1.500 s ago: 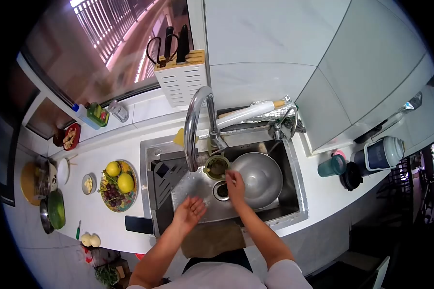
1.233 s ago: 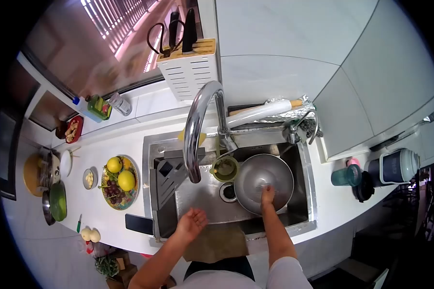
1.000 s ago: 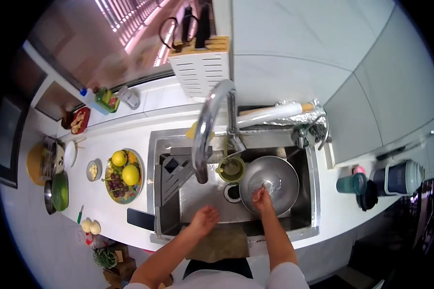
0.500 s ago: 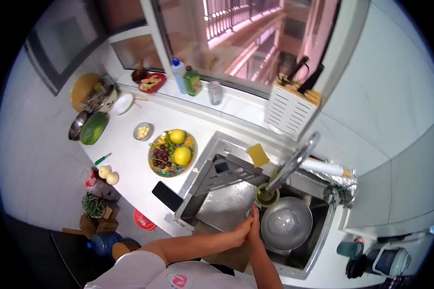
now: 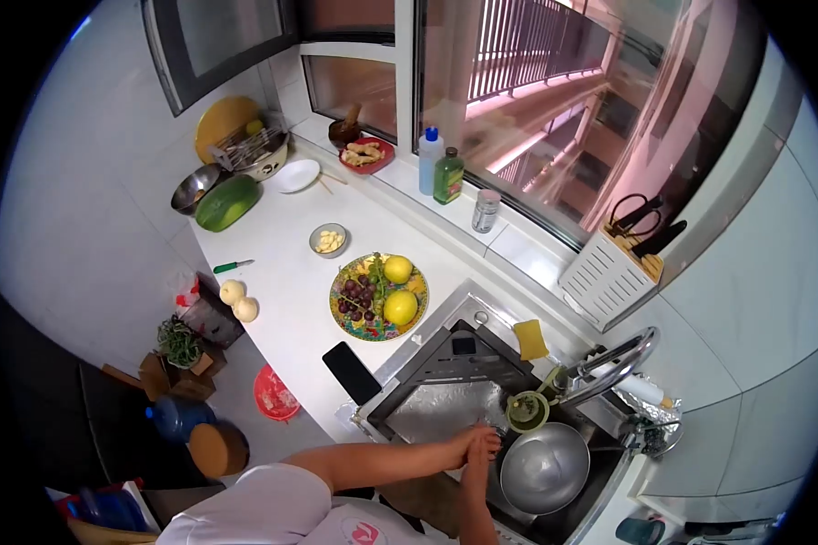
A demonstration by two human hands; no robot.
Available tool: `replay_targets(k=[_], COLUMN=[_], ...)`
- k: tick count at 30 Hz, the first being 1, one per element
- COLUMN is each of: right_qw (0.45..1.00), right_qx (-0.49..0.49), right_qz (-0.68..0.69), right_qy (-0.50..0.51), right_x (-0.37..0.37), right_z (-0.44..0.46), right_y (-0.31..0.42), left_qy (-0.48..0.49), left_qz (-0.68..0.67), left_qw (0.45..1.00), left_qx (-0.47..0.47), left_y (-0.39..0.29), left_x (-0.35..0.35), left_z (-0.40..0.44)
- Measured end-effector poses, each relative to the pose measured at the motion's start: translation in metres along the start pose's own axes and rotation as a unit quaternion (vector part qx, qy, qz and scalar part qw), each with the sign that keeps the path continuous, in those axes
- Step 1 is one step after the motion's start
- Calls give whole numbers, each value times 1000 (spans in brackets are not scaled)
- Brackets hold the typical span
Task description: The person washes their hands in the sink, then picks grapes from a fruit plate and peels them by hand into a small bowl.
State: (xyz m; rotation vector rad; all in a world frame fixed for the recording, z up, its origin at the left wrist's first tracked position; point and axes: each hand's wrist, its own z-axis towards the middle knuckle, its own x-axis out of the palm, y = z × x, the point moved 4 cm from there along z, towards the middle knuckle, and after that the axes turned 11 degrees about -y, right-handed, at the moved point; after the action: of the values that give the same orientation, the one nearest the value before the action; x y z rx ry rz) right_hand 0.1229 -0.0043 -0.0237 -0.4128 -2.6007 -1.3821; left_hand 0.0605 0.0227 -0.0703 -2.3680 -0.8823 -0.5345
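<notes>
My left hand (image 5: 463, 447) and my right hand (image 5: 476, 465) press together above the divider of the steel sink (image 5: 436, 409). The left fingers curl over the tips of the right ones; both hands look closed, and whatever lies between them is hidden. Just right of the fingers, a metal bowl (image 5: 545, 468) sits in the right basin. A green strainer cup (image 5: 526, 411) stands behind the hands, under the curved faucet (image 5: 623, 363). A dark grey drain rack (image 5: 445, 363) is at the back of the left basin.
A yellow sponge (image 5: 531, 340) lies on the sink's back rim. Left of the sink are a phone (image 5: 352, 372), a fruit plate (image 5: 379, 297), a bowl of garlic (image 5: 328, 240) and a green-handled knife (image 5: 234, 266). A knife holder (image 5: 609, 277) stands at the back right.
The view has turned to the right, so the counter and window sit differently in frame. My hands stay together over the sink, with the left fingers now curled over the right.
</notes>
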Motion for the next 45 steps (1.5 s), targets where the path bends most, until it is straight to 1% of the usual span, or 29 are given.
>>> replay_targets(k=[1,2,4,5,9,10,11,12,14,17,18,19,20,21,22,23,27,29,31,32,33,34,35,37,39,41,42,43,45], right_qw=[996,995,944,924,935,978,981,981,913,871,871,959,983,983,924,728,771,534,722,821,889,919,936,886,849,885,968,953,857], right_qx=[-80,-85,36,94,59,-63,-181,-181,-332,-392,-391,-269,-127,-125,-338,-504,-415,-621,-530,-415,-285,-207,-132,-232,-238,-162,-96,33,170], right_qz=[-36,-39,321,371,349,200,45,48,-223,-286,-285,-77,135,136,-177,-462,-454,-551,-442,-366,-275,-211,-139,-246,-212,-235,27,271,447], right_qy=[17,25,67,13,24,-14,-51,-52,-76,-80,-80,-43,-2,1,24,44,167,158,-51,-143,-230,-260,-296,-318,-422,-368,-229,-130,-193], right_x=[3,5,14,12,14,12,11,10,10,14,14,10,7,-3,-12,-15,-35,-28,-102,-142,-181,-216,-250,-371,-361,-339,-328,-318,-212], right_z=[-5,-4,-9,-12,-1,-3,-6,-6,-12,-19,-15,-1,9,11,8,5,36,18,68,98,126,153,179,271,256,249,255,257,189], right_y=[5,10,14,13,-7,-12,-12,-15,-12,-6,-8,-17,-26,-27,-18,-17,-8,31,0,-18,-41,-64,-87,-185,-175,-172,-184,-199,-109], left_qy=[-24,-22,138,117,226,156,85,84,48,23,22,-12,-46,-50,-94,-139,-258,-204,-210,-222,-126,-123,-134,-146,-137,-141,-144,-141,-143], left_qz=[0,-4,19,-12,-143,-134,-123,-119,-106,-118,-116,-95,-76,-76,-73,-71,33,221,225,216,219,228,197,132,92,69,58,66,26], left_qw=[1000,1000,990,993,962,977,988,989,993,992,993,995,995,995,992,987,961,938,943,947,966,964,971,980,985,986,985,984,986], left_qx=[-14,-6,37,6,-61,-50,-38,-37,-14,-24,-24,5,33,35,42,48,91,173,124,80,63,51,33,-13,-43,-61,-70,-85,-82], left_y=[-5,-13,-33,-39,-32,-30,-29,-29,-30,-30,-27,-25,-24,-25,-26,-28,-12,2,6,7,7,9,13,11,9,17,21,23,19], left_x=[3,6,19,25,20,19,16,16,15,12,12,11,9,11,12,12,-22,-52,-53,-59,-71,-78,-83,-73,-66,-73,-74,-68,-49], left_z=[-7,-11,-35,-49,-21,-19,-18,-19,-21,-19,-16,-12,-8,-9,-13,-14,25,69,55,46,48,44,43,29,16,27,32,32,28])
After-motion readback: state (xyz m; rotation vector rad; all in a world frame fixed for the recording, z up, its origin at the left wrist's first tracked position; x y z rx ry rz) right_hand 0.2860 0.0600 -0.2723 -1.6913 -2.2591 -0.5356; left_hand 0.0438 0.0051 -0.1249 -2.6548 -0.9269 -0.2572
